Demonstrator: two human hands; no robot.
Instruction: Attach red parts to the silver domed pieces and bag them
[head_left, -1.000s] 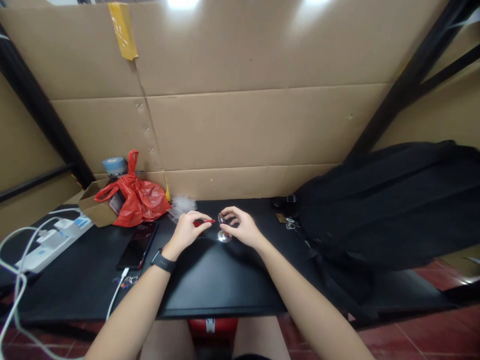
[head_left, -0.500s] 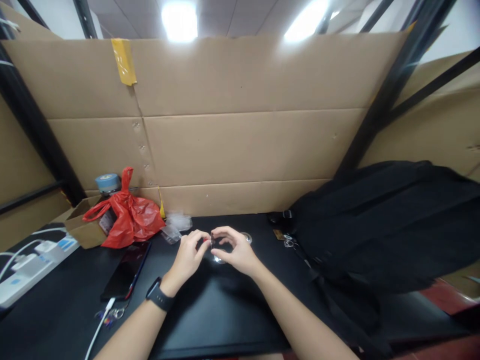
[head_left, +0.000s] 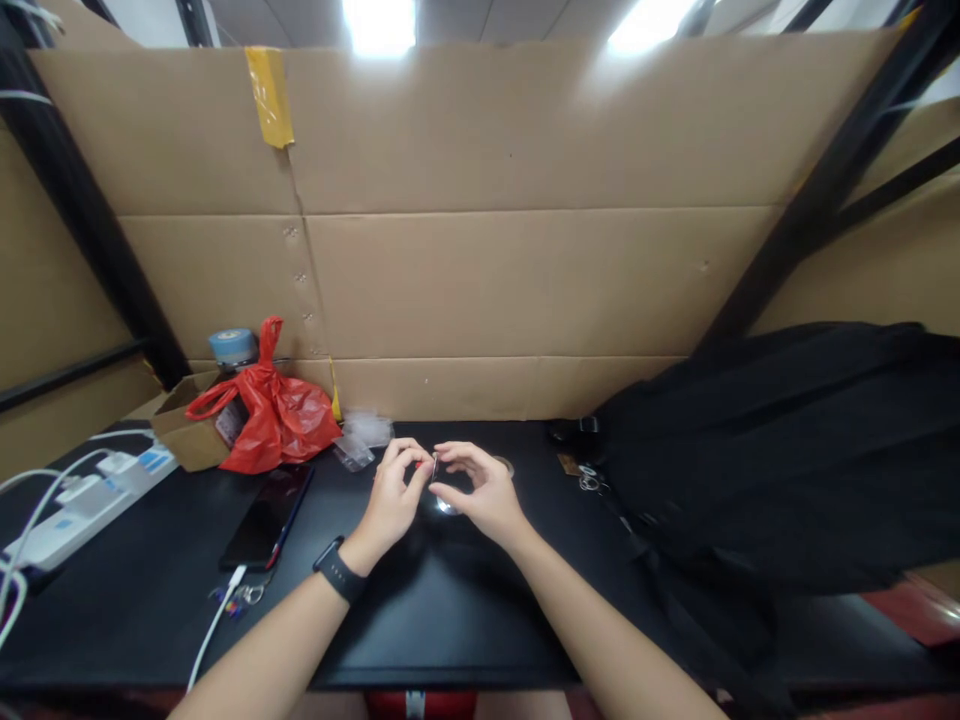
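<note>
My left hand (head_left: 393,497), with a dark watch (head_left: 339,570) on its wrist, is pinched closed by a small red thing (head_left: 420,464) that its fingers mostly hide. Facing it, my right hand (head_left: 486,497) curves its thumb and fingers around a thin upright piece (head_left: 434,468), seen edge-on; its kind is too small to tell. The fingertips of both hands meet at this piece above the black table. Just below lies a shiny round clear thing (head_left: 446,506), partly covered by my right thumb. Behind the right knuckles shows the rim of another round thing (head_left: 505,466).
At left stand a tied red plastic bag (head_left: 285,420), a small cardboard box (head_left: 187,425), clear plastic packets (head_left: 364,435), a phone (head_left: 268,518) on a white cable and a power strip (head_left: 94,500). A large black backpack (head_left: 780,450) fills the right. Cardboard (head_left: 487,280) walls the back.
The view has tilted downward and turned slightly left, so the table's front edge shows more. Both hands stay together around the small thin piece, its angle slightly changed.
</note>
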